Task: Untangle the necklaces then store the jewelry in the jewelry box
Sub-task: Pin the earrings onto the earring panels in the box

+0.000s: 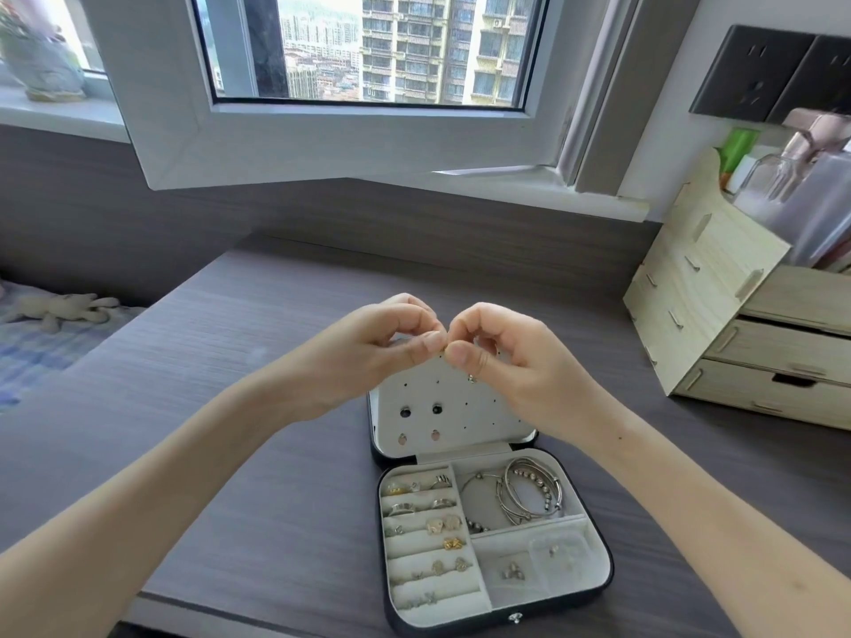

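Observation:
An open black jewelry box [603,568] lies on the grey desk near its front edge. Its white lid panel [414,393] holds a few earrings. Rings and earrings [433,527] fill the left slots, and silver bangles [520,495] lie in the top right compartment. Small pieces in clear bags [552,557] occupy the lower right compartment. My left hand [382,343] and my right hand [502,356] meet above the lid. Their thumbs and forefingers pinch a tiny gold piece [443,351] between them. It is too small to identify.
A pale wooden drawer organizer [737,333] stands at the right on the grey desk [276,453], with bottles on top. An open window sash [322,145] hangs over the desk's far side. A bed with a plush toy [60,310] lies to the left.

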The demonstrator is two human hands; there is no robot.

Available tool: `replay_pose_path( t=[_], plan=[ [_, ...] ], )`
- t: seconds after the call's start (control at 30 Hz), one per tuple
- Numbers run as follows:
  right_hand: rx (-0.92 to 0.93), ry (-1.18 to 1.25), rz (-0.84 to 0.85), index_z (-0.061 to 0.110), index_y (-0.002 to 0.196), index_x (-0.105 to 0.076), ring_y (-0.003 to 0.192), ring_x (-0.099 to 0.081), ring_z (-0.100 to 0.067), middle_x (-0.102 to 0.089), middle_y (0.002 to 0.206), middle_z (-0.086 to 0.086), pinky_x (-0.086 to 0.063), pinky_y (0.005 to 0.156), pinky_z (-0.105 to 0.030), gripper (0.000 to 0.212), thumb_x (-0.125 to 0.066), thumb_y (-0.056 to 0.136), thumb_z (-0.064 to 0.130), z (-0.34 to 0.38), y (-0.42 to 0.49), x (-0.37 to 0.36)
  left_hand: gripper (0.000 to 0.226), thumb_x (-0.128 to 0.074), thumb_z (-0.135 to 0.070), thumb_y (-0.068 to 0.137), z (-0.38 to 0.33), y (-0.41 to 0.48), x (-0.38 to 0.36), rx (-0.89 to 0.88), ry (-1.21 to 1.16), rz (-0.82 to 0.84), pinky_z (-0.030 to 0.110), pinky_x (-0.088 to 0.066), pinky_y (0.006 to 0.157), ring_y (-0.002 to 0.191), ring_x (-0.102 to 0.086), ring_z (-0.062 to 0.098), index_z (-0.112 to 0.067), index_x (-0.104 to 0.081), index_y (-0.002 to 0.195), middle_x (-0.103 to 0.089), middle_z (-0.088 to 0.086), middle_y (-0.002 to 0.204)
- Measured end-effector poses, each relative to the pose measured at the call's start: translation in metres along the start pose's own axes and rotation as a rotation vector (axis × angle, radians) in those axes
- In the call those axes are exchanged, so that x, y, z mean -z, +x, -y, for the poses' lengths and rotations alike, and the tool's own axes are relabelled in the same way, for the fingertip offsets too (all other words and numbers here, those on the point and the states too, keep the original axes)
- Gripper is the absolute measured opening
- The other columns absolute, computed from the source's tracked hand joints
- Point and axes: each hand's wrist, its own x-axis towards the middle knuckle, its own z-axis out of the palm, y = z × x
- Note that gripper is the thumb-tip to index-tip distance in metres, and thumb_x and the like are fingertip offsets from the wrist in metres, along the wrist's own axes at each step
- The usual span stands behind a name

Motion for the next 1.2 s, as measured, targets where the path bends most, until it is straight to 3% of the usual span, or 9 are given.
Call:
replay_pose_path(
  t=[0.1, 0.27, 0.4, 0.47, 0.7, 0.83, 0.97, 1.1, 1.2],
  plan=[
    [0.032, -0.052, -0.034, 0.018, 0.085, -0.058, 0.061, -0.043, 0.0, -0.051, 0.07, 0.013, -0.035, 0.061, -0.012, 0.006, -0.059, 0.088, 0.023, 0.001, -0.004, -0.004, 0.011, -0.062, -0.043, 0.078, 0.001, 0.001, 0.002, -0.017, -0.017, 0.019, 0.023, -0.042, 0.079, 0.086, -0.051, 0.005, -0.033, -0.066, 0.077, -0.055, -0.015, 0.089],
    [0.053, -0.168, -0.15, 0.014, 0.085, -0.06, 0.066, -0.053, -0.013, -0.058, 0.074, 0.007, -0.042, 0.061, -0.019, 0.014, -0.059, 0.085, 0.028, 0.005, -0.009, -0.012, 0.014, -0.056, -0.047, 0.077, 0.004, 0.0, -0.002, -0.072, 0.096, -0.048, 0.038, -0.043, 0.073, 0.079, -0.051, 0.013, -0.034, -0.061, 0.077, -0.053, -0.013, 0.087],
    [0.092, -0.196, -0.221, 0.012, 0.079, -0.06, 0.062, -0.052, -0.012, -0.055, 0.067, 0.011, -0.041, 0.058, -0.015, 0.002, -0.062, 0.079, 0.013, 0.008, -0.01, -0.015, 0.008, -0.054, -0.03, 0.083, 0.007, -0.001, -0.011, -0.179, 0.152, -0.139, 0.011, -0.035, 0.061, 0.064, -0.048, -0.001, -0.024, -0.055, 0.078, -0.048, -0.014, 0.084],
    [0.115, -0.236, -0.261, 0.009, 0.075, -0.059, 0.059, -0.05, -0.011, -0.054, 0.064, 0.009, -0.041, 0.056, -0.018, 0.002, -0.061, 0.076, 0.008, 0.007, -0.009, -0.018, 0.009, -0.055, -0.016, 0.084, 0.007, -0.001, -0.015, -0.238, 0.231, -0.177, 0.006, -0.033, 0.06, 0.064, -0.048, -0.005, -0.021, -0.053, 0.077, -0.047, -0.007, 0.086],
    [0.078, -0.204, -0.235, 0.021, 0.073, -0.057, 0.057, -0.049, -0.012, -0.054, 0.062, 0.008, -0.045, 0.058, -0.029, 0.007, -0.054, 0.072, 0.027, 0.004, -0.007, -0.011, 0.015, -0.054, -0.004, 0.085, 0.005, 0.001, -0.018, -0.272, 0.222, -0.167, 0.003, -0.032, 0.055, 0.059, -0.048, -0.009, -0.016, -0.052, 0.076, -0.045, -0.002, 0.087],
    [0.049, -0.107, -0.162, 0.018, 0.073, -0.058, 0.062, -0.05, -0.018, -0.056, 0.066, -0.001, -0.045, 0.062, -0.033, 0.005, -0.058, 0.073, 0.013, 0.003, -0.007, -0.005, 0.014, -0.056, -0.003, 0.086, 0.004, 0.005, -0.018, -0.272, 0.244, -0.142, 0.005, -0.032, 0.055, 0.057, -0.046, -0.008, -0.014, -0.053, 0.076, -0.046, -0.003, 0.087],
    [0.048, -0.046, -0.11, 0.017, 0.071, -0.056, 0.061, -0.046, -0.011, -0.053, 0.066, 0.0, -0.043, 0.061, -0.027, 0.011, -0.056, 0.071, 0.006, 0.004, -0.008, -0.002, 0.01, -0.05, -0.007, 0.084, 0.008, 0.008, -0.015, -0.231, 0.199, -0.177, 0.008, -0.031, 0.054, 0.056, -0.041, 0.001, -0.009, -0.052, 0.074, -0.046, -0.004, 0.084],
    [0.06, -0.083, -0.085, 0.018, 0.075, -0.06, 0.062, -0.049, -0.007, -0.056, 0.067, 0.01, -0.045, 0.064, -0.027, 0.008, -0.063, 0.077, 0.011, -0.001, -0.013, -0.001, 0.015, -0.055, -0.011, 0.088, 0.011, 0.007, -0.011, -0.177, 0.128, -0.177, 0.008, -0.036, 0.065, 0.07, -0.047, -0.002, -0.015, -0.056, 0.074, -0.05, -0.006, 0.082],
    [0.149, -0.273, -0.123, 0.013, 0.079, -0.066, 0.065, -0.053, 0.0, -0.059, 0.072, 0.016, -0.039, 0.072, -0.008, 0.002, -0.066, 0.079, 0.011, -0.008, -0.014, -0.006, 0.013, -0.063, -0.023, 0.087, 0.012, 0.004, -0.012, -0.065, -0.086, -0.218, 0.013, -0.038, 0.061, 0.066, -0.047, 0.003, -0.016, -0.06, 0.076, -0.055, -0.007, 0.075]
  ],
)
